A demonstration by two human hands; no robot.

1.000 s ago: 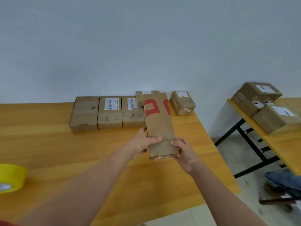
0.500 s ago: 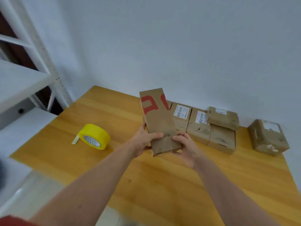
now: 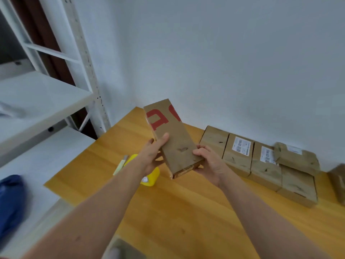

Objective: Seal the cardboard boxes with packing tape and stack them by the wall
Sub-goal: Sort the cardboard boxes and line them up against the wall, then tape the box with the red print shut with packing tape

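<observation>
Cardboard between curled fingers (image 3: pixel 164 140): left hand (image 3: pixel 152 157) gripped the long box (image 3: pixel 175 141) at its 9 o'clock edge, right hand (image 3: pixel 209 161) its 4 o'clock corner, above the wooden table (image 3: pixel 186 212). Its red lettering (image 3: pixel 158 121) was unreadable. Barcode-labelled boxes (image 3: pixel 239 156) lined the white wall (image 3: pixel 224 62) at 3 o'clock.

Your left hand (image 3: pixel 151 157) and right hand (image 3: pixel 211 163) are both bare from fingertips to wrist. Your left forearm (image 3: pixel 104 202) and right forearm (image 3: pixel 261 212) are bare too, along all of the length that shows. The left forearm has a small dark spot (image 3: pixel 76 238) on its upper side, towards the elbow. A thin sliver of red cloth (image 3: pixel 7 257) edges the top of your left arm. Too little of it shows to tell what garment it is.
</observation>
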